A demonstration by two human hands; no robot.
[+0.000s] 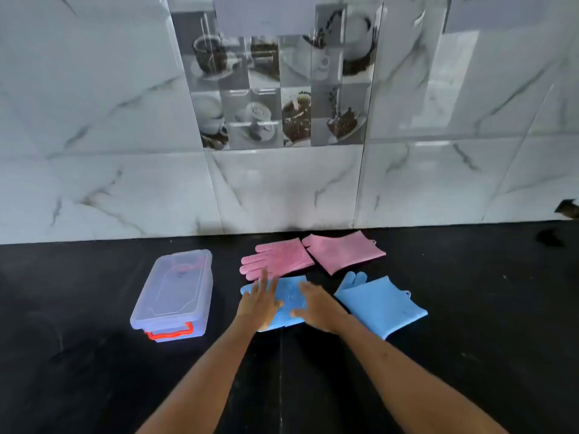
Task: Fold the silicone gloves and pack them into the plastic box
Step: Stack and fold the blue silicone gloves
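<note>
Two pink silicone gloves lie flat near the wall: one with bristles up (282,256), one smooth side up (344,252). A blue glove (380,305) lies flat at the right. Another blue glove (289,300), bristles up, lies in the middle under both my hands. My left hand (260,300) rests flat on its left part, fingers spread. My right hand (318,306) lies on its right edge; whether it grips the edge I cannot tell. A clear plastic box (175,292) with its lid on and a red latch stands at the left.
Everything lies on a black countertop (94,371). A marble-tiled wall (282,189) rises right behind the pink gloves. A small dark object (567,209) sits at the far right by the wall.
</note>
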